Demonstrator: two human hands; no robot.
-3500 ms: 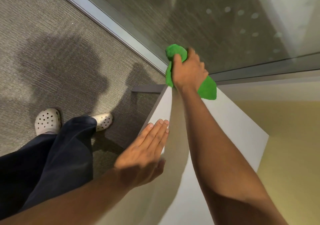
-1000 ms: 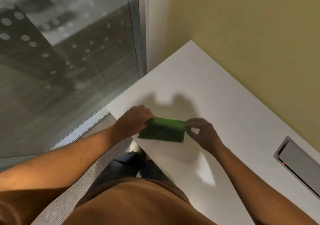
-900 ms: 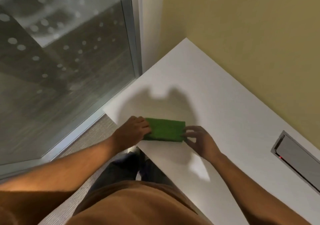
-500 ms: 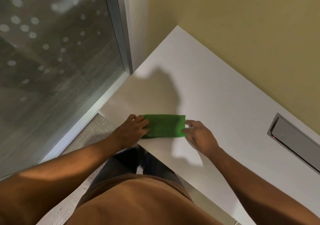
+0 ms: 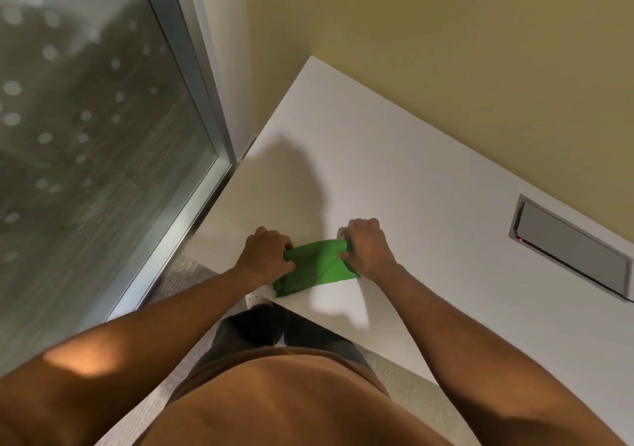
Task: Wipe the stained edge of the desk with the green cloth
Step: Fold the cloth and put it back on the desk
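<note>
The green cloth (image 5: 314, 269) is stretched between both hands over the near edge of the white desk (image 5: 394, 178). My left hand (image 5: 267, 257) grips its left end with closed fingers. My right hand (image 5: 365, 248) pinches the right end against the desktop. The cloth's lower corner hangs slightly past the desk's front edge. I cannot make out any stain on the edge from here.
A glass wall with a metal frame (image 5: 192, 78) runs along the left of the desk. A yellow wall (image 5: 463, 51) backs it. A grey cable flap (image 5: 569, 246) is set in the desktop at right. My legs and a white shoe (image 5: 255, 298) are below the edge.
The cloth lay flat and folded on the desktop half a second ago; now both hands have closed on its ends and pulled it to the front edge. The camera tilted down.
</note>
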